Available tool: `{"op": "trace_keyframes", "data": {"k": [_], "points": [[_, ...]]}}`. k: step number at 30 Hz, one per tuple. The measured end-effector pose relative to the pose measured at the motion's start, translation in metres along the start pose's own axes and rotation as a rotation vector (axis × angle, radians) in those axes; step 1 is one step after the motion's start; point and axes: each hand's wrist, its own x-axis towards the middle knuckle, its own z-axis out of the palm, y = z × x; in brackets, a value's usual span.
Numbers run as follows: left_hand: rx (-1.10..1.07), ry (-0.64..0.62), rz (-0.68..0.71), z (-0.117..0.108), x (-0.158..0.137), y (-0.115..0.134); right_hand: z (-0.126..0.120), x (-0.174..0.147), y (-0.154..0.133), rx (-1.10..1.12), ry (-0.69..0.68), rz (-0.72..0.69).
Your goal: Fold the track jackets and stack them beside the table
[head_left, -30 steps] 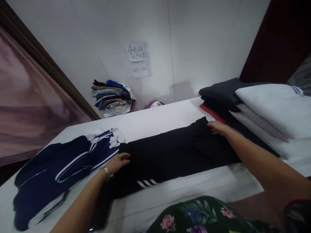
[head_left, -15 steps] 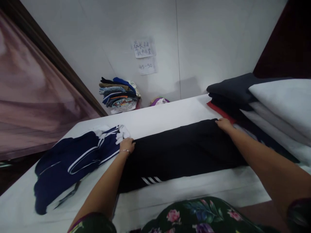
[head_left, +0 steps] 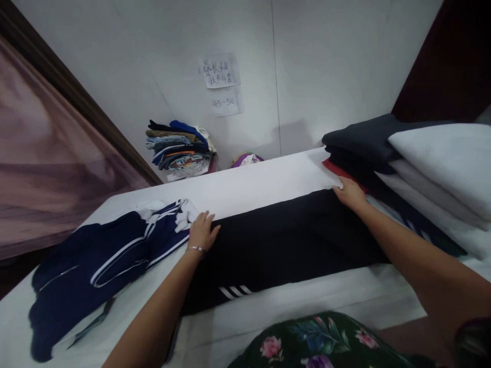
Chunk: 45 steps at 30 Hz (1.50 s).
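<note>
A black garment (head_left: pixel 284 240) folded into a long strip lies across the white table in front of me, three white stripes showing near its lower left edge. At its far left corner is my left hand (head_left: pixel 202 232), fingers spread and thumb apart, touching the cloth without gripping it. My right hand (head_left: pixel 350 194) pinches the far right corner of the black garment. To the left of my left hand lies a crumpled navy jacket (head_left: pixel 115 245) with white trim.
Folded clothes (head_left: pixel 356 138) are stacked at the right, dark, red, grey and white. Beyond the white table (head_left: pixel 245 189), another pile of clothes (head_left: pixel 180 145) stands by the wall. Handwritten paper notes (head_left: pixel 220 74) are on the wall; a pink curtain (head_left: pixel 49 153) hangs at the left.
My left hand has let go of the black garment's corner and its fingers have spread. My right hand keeps its pinch. The view has shifted slightly.
</note>
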Motion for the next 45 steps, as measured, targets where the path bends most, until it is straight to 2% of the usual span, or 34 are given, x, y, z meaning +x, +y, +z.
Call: {"op": "trace_keyframes", "data": {"k": [2,3,5,7,9,14,18,21,24,26,29,33,37,39,41,43,45], "points": [[-0.019,-0.078,0.076,0.005,-0.007,0.016,-0.001,-0.003,-0.014,-0.018,0.038,-0.239],[-0.023,-0.135,0.076,0.008,-0.011,0.023,0.001,-0.006,-0.021,-0.044,0.014,-0.336],[-0.025,-0.262,0.016,0.015,-0.016,0.033,0.010,-0.014,-0.027,-0.126,-0.118,-0.411],[-0.030,-0.351,-0.054,0.020,-0.020,0.036,0.021,-0.022,-0.025,-0.209,-0.284,-0.359],[-0.037,-0.383,-0.076,0.024,-0.021,0.035,0.030,-0.028,-0.018,-0.252,-0.378,-0.284],[-0.054,-0.386,-0.087,0.026,-0.021,0.035,0.041,-0.030,-0.004,-0.251,-0.387,-0.270],[-0.114,-0.425,-0.105,0.014,-0.016,0.033,0.036,-0.023,-0.008,-0.237,-0.405,-0.271],[-0.130,-0.357,-0.132,0.003,-0.017,0.023,0.023,-0.020,-0.016,-0.221,-0.410,-0.217],[-0.046,-0.221,-0.140,0.003,-0.029,0.010,0.015,-0.027,-0.020,-0.175,-0.302,-0.320],[-0.007,-0.241,-0.164,0.009,-0.039,0.004,0.018,-0.039,-0.017,-0.156,-0.308,-0.411],[-0.024,-0.332,-0.209,0.015,-0.047,0.002,0.032,-0.055,-0.006,-0.164,-0.392,-0.407],[-0.074,-0.328,-0.214,0.004,-0.049,0.013,0.043,-0.056,0.006,-0.155,-0.414,-0.376],[-0.109,-0.210,-0.134,-0.009,-0.065,0.049,0.035,-0.047,0.000,-0.147,-0.480,-0.333],[-0.213,-0.192,-0.041,-0.011,-0.079,0.072,0.027,-0.051,-0.008,-0.102,-0.443,-0.331],[-0.324,-0.174,-0.001,-0.013,-0.088,0.085,0.019,-0.065,-0.016,-0.016,-0.378,-0.406],[-0.383,-0.147,-0.041,-0.017,-0.086,0.080,0.012,-0.086,-0.023,0.082,-0.343,-0.527],[-0.401,-0.116,-0.170,-0.024,-0.072,0.057,0.007,-0.111,-0.031,0.163,-0.363,-0.638]]}}
